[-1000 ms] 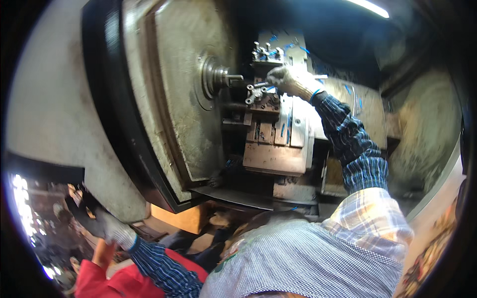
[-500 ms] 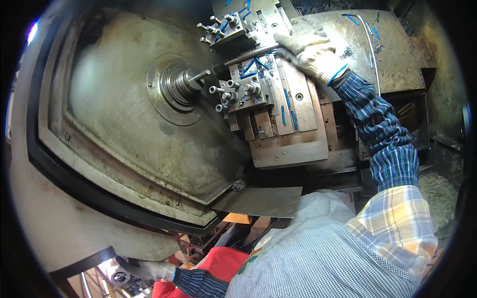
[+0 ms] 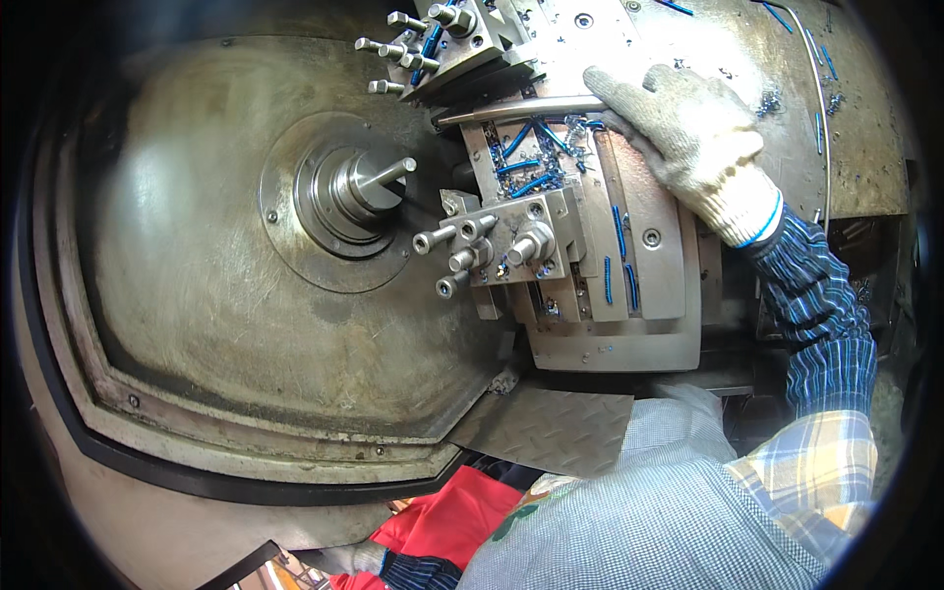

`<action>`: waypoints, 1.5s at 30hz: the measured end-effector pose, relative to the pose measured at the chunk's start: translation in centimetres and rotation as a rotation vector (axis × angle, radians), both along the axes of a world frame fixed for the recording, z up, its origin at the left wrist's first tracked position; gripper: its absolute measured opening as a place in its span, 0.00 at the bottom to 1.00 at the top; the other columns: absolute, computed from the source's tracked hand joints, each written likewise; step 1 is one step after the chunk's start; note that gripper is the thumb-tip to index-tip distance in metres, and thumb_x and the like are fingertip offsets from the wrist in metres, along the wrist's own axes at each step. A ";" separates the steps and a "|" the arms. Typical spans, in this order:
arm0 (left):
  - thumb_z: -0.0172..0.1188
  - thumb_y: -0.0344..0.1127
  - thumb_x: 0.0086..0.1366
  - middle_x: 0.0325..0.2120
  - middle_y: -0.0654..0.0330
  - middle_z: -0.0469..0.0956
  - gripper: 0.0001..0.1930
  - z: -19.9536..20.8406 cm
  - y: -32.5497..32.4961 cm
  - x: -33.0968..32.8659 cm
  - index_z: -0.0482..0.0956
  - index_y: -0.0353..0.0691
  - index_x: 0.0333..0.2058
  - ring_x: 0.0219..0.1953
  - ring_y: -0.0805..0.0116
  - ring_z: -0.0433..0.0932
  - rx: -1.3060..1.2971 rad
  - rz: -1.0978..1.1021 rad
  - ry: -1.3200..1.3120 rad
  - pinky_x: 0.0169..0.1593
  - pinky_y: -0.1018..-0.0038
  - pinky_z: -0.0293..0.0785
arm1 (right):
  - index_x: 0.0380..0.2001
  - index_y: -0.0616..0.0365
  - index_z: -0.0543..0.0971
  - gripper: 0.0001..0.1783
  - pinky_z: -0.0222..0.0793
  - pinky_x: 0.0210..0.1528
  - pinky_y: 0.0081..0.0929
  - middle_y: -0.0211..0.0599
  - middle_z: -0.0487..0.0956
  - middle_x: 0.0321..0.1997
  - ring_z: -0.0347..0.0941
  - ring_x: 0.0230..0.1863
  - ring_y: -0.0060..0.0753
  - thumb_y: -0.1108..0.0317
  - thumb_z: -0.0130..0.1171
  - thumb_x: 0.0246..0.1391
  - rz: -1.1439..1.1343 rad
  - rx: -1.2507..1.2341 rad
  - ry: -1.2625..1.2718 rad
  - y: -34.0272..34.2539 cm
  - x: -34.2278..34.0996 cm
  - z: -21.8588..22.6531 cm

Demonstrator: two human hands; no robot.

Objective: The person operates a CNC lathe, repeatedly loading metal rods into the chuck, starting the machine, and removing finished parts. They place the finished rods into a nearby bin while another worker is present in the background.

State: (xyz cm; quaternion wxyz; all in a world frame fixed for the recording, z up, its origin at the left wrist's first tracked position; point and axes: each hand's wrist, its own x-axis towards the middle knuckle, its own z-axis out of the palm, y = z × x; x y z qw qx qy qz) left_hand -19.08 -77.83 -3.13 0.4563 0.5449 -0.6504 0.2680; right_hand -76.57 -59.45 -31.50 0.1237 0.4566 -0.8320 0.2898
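Illumination: bright. Glare overexposes the upper machine slide [image 3: 565, 49] beside the right hand [image 3: 683, 138]. Deep shadow lies between spindle [image 3: 344, 202] and slide. Fisheye distortion curves the housing rim [image 3: 265, 489]; corners vignette to black.

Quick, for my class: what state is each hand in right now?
Left hand: gloved, fingers unclear; open or closed cannot be told.
Right hand: gloved, fingers parted at the metal rod's end; whether it grips cannot be told.
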 end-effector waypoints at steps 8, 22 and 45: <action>0.59 0.33 0.70 0.58 0.46 0.77 0.24 -0.9 0.7 0.4 0.71 0.28 0.61 0.57 0.58 0.78 -0.011 0.006 0.026 0.62 0.65 0.73 | 0.61 0.40 0.78 0.23 0.70 0.34 0.39 0.36 0.72 0.28 0.73 0.30 0.38 0.58 0.61 0.63 0.023 -0.027 0.054 0.3 0.6 2.3; 0.60 0.33 0.70 0.58 0.46 0.77 0.24 -2.4 1.0 0.1 0.71 0.27 0.61 0.56 0.58 0.78 -0.007 -0.092 0.215 0.62 0.65 0.73 | 0.52 0.44 0.84 0.18 0.80 0.36 0.31 0.38 0.86 0.39 0.83 0.36 0.37 0.54 0.65 0.61 0.137 -0.086 0.179 -2.6 2.2 8.1; 0.59 0.32 0.72 0.55 0.50 0.79 0.19 -2.5 1.6 -1.5 0.76 0.30 0.58 0.54 0.62 0.78 0.041 -0.228 0.353 0.60 0.69 0.72 | 0.49 0.61 0.84 0.18 0.65 0.28 0.14 0.24 0.77 0.26 0.70 0.27 0.12 0.59 0.64 0.65 -0.036 -0.556 -0.613 1.7 8.7 13.2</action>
